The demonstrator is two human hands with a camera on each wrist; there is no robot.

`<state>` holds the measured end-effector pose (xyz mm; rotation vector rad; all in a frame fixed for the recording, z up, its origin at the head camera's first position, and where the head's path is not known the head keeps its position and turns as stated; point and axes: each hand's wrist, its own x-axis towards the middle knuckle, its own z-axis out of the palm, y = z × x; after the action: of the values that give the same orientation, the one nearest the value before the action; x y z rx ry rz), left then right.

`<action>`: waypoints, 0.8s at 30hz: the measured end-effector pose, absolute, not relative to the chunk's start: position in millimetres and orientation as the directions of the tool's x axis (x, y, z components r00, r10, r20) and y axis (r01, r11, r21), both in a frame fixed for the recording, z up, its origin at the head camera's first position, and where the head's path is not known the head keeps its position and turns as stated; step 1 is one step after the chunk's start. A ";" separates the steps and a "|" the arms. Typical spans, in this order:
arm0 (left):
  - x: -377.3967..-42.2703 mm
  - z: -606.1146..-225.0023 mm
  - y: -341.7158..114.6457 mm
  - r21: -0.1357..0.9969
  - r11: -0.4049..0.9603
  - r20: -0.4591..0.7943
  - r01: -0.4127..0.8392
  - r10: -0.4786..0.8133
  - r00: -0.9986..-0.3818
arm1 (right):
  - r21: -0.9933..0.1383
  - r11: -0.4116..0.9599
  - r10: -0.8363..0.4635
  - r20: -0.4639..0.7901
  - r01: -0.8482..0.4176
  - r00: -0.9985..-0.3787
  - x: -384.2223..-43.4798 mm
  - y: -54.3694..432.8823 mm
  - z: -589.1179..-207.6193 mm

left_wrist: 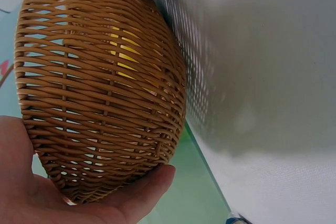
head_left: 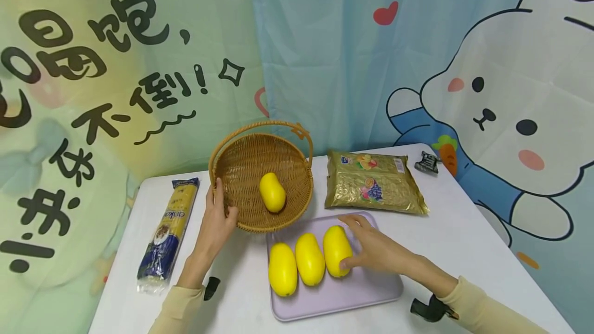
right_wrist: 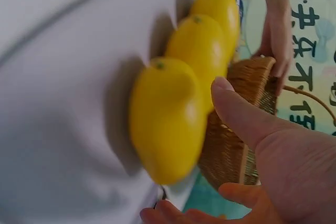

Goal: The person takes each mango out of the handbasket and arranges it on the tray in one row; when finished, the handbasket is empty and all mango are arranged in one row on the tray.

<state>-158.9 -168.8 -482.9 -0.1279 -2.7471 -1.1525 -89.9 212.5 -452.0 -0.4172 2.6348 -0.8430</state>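
Observation:
My left hand (head_left: 217, 223) grips the left rim of a brown wicker basket (head_left: 241, 169) with an arched handle, tilted so its inside faces me. One yellow, mango-like fruit (head_left: 272, 193) lies in it; the left wrist view shows it only through the weave. On a lilac tray (head_left: 339, 300) three more such fruits stand side by side: a left one (head_left: 282, 270), a middle one (head_left: 310, 260) and a right one (head_left: 337, 246). My right hand (head_left: 371, 246) is at the right fruit, thumb and fingers spread apart; the right wrist view shows them not closed round it (right_wrist: 167, 124).
A blue and yellow packet (head_left: 169, 233) lies on the left of the white table (head_left: 241, 293). Behind the tray is a flat gold bag (head_left: 376, 182), with a small dark wrapped piece (head_left: 427, 163) at its right. A printed curtain (head_left: 306, 55) hangs along the table's back edge.

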 end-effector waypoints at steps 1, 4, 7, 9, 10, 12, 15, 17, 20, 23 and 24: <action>-158.9 -482.5 -168.7 0.702 0.699 0.176 0.139 0.019 -0.984 | -0.596 0.784 -0.373 -0.225 -0.176 -0.900 -92.3 212.7 -447.4; -159.0 -481.7 -168.3 0.703 0.700 0.163 0.131 0.021 -0.986 | -0.578 0.789 -0.381 -0.198 -0.207 -0.903 -100.4 213.2 -434.0; -159.4 -481.6 -168.0 0.707 0.697 0.151 0.123 0.021 -0.988 | -0.562 0.788 -0.401 -0.159 -0.252 -0.902 -108.8 213.5 -420.7; -159.9 -481.8 -167.9 0.707 0.697 0.150 0.122 0.021 -0.988 | -0.549 0.790 -0.410 -0.140 -0.273 -0.901 -115.0 213.0 -412.0; -160.0 -481.9 -167.8 0.708 0.696 0.149 0.121 0.020 -0.989 | -0.547 0.787 -0.415 -0.131 -0.284 -0.900 -118.3 212.4 -407.8; -160.3 -482.3 -167.6 0.707 0.696 0.156 0.126 0.020 -0.988 | -0.552 0.774 -0.435 -0.107 -0.311 -0.894 -125.5 210.2 -399.6; -160.6 -482.4 -167.4 0.703 0.699 0.168 0.135 0.021 -0.986 | -0.559 0.755 -0.460 -0.080 -0.342 -0.884 -137.2 203.8 -388.9; -160.5 -482.5 -167.6 0.705 0.696 0.171 0.137 0.020 -0.985 | -0.551 0.745 -0.486 -0.064 -0.375 -0.872 -145.8 198.1 -383.9; -159.9 -482.1 -168.1 0.712 0.690 0.163 0.130 0.018 -0.986 | -0.539 0.740 -0.514 -0.067 -0.403 -0.855 -157.9 187.5 -377.3; -159.2 -481.4 -168.3 0.716 0.687 0.158 0.126 0.016 -0.987 | -0.525 0.740 -0.537 -0.086 -0.420 -0.839 -169.4 173.6 -370.9; -159.3 -481.1 -168.2 0.715 0.687 0.159 0.126 0.017 -0.987 | -0.519 0.741 -0.544 -0.091 -0.427 -0.834 -173.1 168.7 -368.7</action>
<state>-159.3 -168.2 -481.1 -0.1176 -2.7559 -1.1845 -173.1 168.7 -368.7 -0.7671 2.7054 -0.7206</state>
